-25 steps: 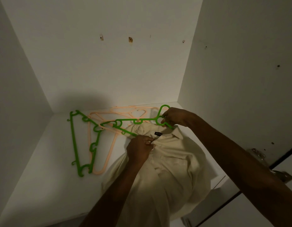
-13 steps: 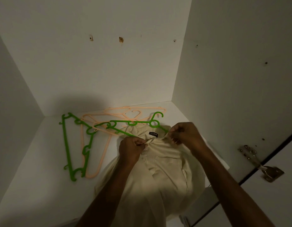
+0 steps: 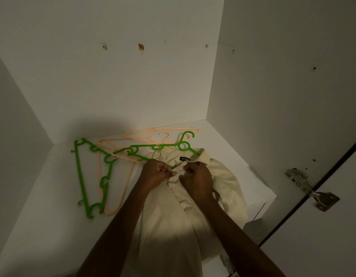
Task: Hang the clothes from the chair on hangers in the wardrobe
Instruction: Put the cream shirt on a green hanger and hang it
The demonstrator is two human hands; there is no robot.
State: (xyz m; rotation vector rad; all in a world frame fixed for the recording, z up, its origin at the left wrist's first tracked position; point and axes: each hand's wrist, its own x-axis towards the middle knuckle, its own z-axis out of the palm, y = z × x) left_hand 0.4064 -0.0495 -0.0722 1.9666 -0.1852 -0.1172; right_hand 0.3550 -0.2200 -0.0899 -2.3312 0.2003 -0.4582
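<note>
Hands: left (image 3: 158, 172) and right (image 3: 196, 176) both pinching cream shirt (image 3: 173, 226) placket below collar, green hanger (image 3: 169, 145) inside, near shelf (image 3: 43, 216) right edge.

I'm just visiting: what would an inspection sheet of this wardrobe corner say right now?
Surface: white wardrobe shelf, dimly lit.
Job's things: cream shirt lies on the shelf with a green hanger inside its neck, hook sticking out past the collar.
Clutter: a second green hanger and peach hangers lie loose to the left and behind.
Hands: left hand and right hand both pinch the shirt front just below the collar.
Cables: nothing seen.
Surroundings: white wardrobe walls with small screw holes; metal door hinge on the right.
</note>
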